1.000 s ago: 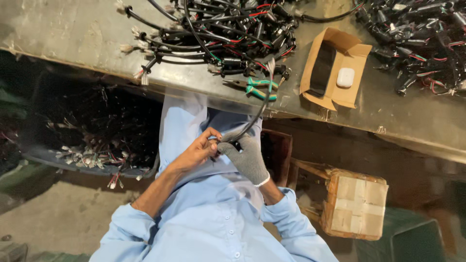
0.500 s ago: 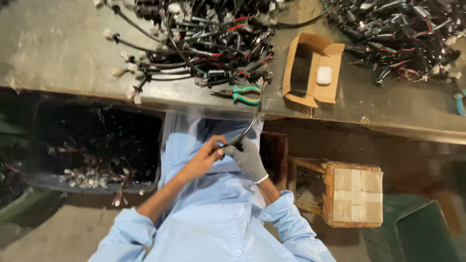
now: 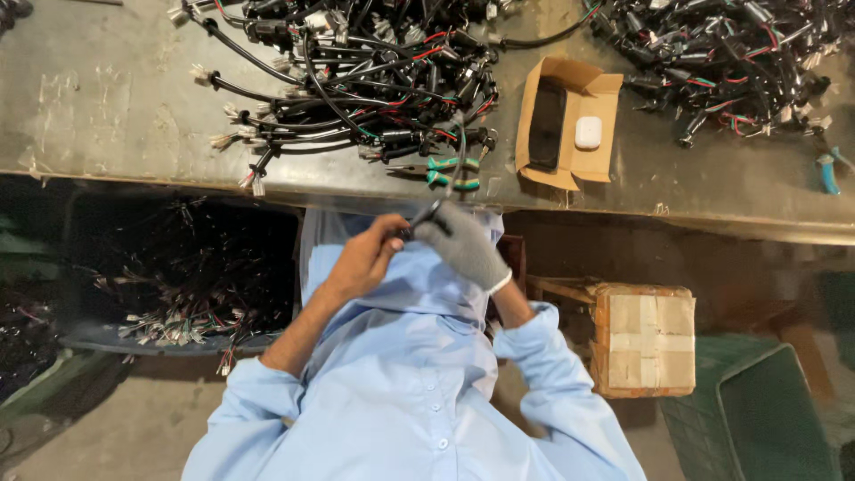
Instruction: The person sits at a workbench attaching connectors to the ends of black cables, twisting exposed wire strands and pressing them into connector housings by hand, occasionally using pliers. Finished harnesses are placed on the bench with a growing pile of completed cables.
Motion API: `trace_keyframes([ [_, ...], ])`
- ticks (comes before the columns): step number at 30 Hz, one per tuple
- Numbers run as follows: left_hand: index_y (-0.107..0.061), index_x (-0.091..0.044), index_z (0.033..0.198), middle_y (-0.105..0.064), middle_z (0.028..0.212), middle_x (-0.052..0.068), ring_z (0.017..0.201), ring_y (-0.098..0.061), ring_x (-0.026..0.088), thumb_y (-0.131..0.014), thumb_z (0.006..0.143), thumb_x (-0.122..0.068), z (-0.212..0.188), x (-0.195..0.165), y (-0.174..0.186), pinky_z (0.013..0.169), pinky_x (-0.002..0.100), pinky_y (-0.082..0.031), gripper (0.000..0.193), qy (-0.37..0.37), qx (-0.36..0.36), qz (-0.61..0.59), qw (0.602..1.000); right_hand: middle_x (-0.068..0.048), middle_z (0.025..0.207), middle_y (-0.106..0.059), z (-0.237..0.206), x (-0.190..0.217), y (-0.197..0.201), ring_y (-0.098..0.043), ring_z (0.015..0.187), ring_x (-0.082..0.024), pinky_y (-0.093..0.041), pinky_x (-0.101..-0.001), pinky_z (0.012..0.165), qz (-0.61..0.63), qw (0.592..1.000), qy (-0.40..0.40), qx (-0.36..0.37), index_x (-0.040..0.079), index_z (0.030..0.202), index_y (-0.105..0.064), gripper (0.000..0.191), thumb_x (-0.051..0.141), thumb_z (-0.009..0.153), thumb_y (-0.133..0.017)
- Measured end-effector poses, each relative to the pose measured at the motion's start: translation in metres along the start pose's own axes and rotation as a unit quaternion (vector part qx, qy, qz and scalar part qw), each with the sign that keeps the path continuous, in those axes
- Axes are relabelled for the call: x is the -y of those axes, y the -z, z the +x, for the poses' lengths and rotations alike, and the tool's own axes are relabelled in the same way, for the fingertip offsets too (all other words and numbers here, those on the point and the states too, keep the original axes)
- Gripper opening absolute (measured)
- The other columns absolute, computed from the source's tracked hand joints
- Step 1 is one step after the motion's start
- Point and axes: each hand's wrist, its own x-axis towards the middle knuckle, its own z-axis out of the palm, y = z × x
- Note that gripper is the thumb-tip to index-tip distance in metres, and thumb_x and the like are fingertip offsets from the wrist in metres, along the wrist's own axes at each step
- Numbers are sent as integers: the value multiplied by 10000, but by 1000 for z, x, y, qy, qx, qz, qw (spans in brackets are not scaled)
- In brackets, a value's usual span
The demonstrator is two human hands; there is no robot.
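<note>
Black cable [image 3: 426, 216] end hidden between both hands, wire pile [image 3: 739, 53] cut off at top edge, green bin [image 3: 766, 419] cropped

— What is the person wearing?

— A light blue button-up shirt [image 3: 405, 392], with small pale buttons running down the front placket. The sleeves [image 3: 570, 401] are long but pushed up, so both forearms are bare.

— Anything on the hands?

— The right hand [image 3: 463, 249] wears a grey knit work glove with a white cuff band at the wrist. The left hand [image 3: 365, 258] is bare.

— Any marks on the shirt?

— Plain cloth, creased across the lap, no pattern that shows.
</note>
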Motion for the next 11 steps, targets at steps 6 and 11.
trace_keyframes([
  [6, -539, -86, 1267, -599, 851, 37, 772, -576, 126, -539, 1066, -246, 24, -4, 26, 707, 289, -484, 256, 61, -7, -126, 990, -278, 1361, -532, 49, 26, 20, -514, 1175, -442, -436, -548, 933, -404, 856, 246, -208, -67, 1203, -563, 798, 442, 662, -855],
  [11, -513, -109, 1304, -576, 906, 38, 782, -474, 114, -734, 933, -297, 26, -2, 37, 651, 289, -410, 471, 79, 21, -116, 990, -50, 1354, -466, 55, 5, 33, -486, 1369, -319, -404, -478, 1188, -445, 887, 106, -58, 145, 1249, -599, 682, 492, 725, -865],
])
